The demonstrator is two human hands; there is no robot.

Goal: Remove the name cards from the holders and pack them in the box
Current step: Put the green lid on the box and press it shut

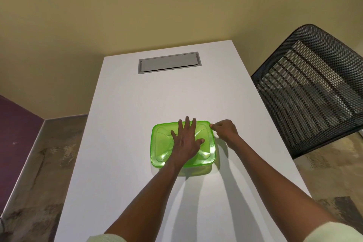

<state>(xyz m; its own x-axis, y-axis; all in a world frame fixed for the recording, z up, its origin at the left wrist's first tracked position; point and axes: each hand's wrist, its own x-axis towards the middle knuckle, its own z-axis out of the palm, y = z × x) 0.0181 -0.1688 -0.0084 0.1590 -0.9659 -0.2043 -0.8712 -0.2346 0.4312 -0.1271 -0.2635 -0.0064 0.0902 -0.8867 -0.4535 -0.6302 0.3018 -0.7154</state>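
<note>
Green see-through box (pixel 157 147) sits on the white worktop (pixel 121 124), a little below and right of frame centre. Its lid (pixel 211 143) is on.

Left hand (pixel 185 141) lies flat on the lid, palm down, fingers straight and spread, tips reaching the lid's far edge. No grip here, only pressing.

Right hand (pixel 225 130) is at the lid's upper right corner, fingers curled, fingertips pinching the rim at that corner. Grip is small and tight, on the lid edge only.

Both forearms are bare; pale sleeve cuffs show at the bottom edge of the frame.

Contents of the box cannot be made out through the lid. No name cards or holders in sight.

Grey hinged flap (pixel 169 63) is set into the worktop in the upper middle of the frame. Black mesh chair (pixel 310 88) stands at right, beside the worktop.

No readable writing or brand marks anywhere.
</note>
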